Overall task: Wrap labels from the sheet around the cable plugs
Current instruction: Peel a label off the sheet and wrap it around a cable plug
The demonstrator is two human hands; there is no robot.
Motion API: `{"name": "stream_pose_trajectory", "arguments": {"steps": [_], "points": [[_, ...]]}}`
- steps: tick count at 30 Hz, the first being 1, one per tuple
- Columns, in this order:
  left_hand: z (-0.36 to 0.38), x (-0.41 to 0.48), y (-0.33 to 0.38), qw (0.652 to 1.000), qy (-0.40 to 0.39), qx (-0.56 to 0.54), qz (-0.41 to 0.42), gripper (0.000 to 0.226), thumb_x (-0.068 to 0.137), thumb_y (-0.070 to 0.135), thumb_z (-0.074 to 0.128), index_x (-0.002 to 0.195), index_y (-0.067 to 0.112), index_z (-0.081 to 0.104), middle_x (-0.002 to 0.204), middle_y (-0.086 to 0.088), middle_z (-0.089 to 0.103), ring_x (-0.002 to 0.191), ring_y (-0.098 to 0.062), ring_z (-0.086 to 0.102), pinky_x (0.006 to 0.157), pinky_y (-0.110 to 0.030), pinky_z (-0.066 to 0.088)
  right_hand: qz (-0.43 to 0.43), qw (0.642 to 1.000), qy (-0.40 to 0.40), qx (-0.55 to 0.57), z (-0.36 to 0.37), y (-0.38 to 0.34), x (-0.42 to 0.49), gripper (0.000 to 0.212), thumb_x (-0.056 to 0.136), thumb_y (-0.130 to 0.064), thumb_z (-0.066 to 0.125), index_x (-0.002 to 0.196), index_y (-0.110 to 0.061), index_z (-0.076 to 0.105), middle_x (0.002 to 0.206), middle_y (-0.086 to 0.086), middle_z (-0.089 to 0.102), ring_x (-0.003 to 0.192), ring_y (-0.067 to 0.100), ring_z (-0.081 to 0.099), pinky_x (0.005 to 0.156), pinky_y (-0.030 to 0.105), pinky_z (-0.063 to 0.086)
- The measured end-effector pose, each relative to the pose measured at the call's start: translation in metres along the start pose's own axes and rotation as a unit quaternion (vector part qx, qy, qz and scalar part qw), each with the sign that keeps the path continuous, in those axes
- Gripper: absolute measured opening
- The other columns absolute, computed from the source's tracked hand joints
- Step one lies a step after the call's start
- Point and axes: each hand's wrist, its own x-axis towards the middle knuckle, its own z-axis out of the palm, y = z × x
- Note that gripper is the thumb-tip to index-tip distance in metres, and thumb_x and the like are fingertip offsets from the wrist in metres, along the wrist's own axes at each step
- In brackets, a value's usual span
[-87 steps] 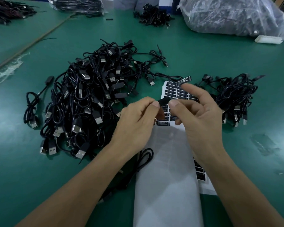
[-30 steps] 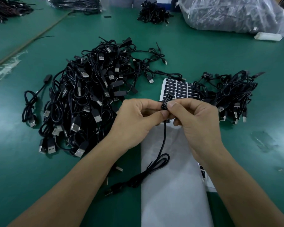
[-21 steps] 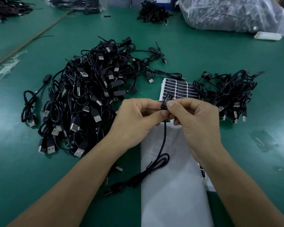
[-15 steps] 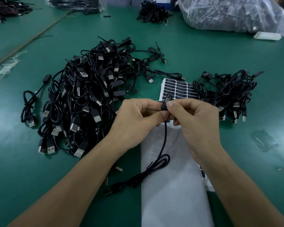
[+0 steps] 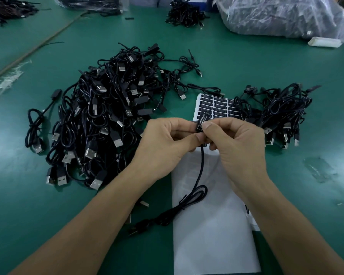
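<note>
The left hand (image 5: 167, 143) and the right hand (image 5: 236, 143) met above the green table (image 5: 48, 215), both curled, each pinching the same black plug (image 5: 202, 121) between thumb and forefinger. The plug stood tilted, its upper end poking out above the fingertips. White print ran along its face, so a label seemed to be on it, but the fingers hid the lower part and I could not tell how far round it went.

The plug's cable (image 5: 201, 169) hung down between the wrists, looped on the white backing paper (image 5: 211, 235) and ended in a dark connector on the table beside the left forearm, hard to make out.

The label sheet (image 5: 216, 105) lay just behind the hands. Only its upper rows of black labels showed. The hands covered the lower rows, and the smaller cable pile (image 5: 282, 112) overlapped its right edge. The large cable pile (image 5: 99, 120) lay to the left. A plastic bag (image 5: 276, 14) at the far right was cut off by the frame.
</note>
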Motion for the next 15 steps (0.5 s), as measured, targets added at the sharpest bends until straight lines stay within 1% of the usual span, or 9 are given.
{"name": "stream_pose_trajectory", "arguments": {"steps": [7,15], "points": [[-0.0001,0.0003,0.0002,1.0,-0.003,0.002,0.0,0.012,0.084,0.01,0.08,0.087,0.021,0.077,0.078,0.005,0.078,0.067,-0.002,0.068,0.065,-0.014,0.053,-0.01,1.0,0.004,-0.016,-0.0003,0.0004,0.0007,0.018,0.088,-0.005,0.07,0.074,-0.015,0.073,0.059,-0.006,0.07,0.052,-0.002,0.061,0.056,0.01,0.048],[0.0011,-0.0006,0.0008,1.0,0.002,-0.004,0.004,0.012,0.084,0.01,0.079,0.086,0.022,0.077,0.075,0.006,0.077,0.064,0.0,0.066,0.064,-0.013,0.052,-0.011,1.0,-0.014,-0.001,-0.0015,-0.0012,0.0001,0.017,0.09,-0.002,0.067,0.075,-0.01,0.072,0.059,-0.004,0.07,0.052,-0.001,0.061,0.056,0.01,0.048]]}}
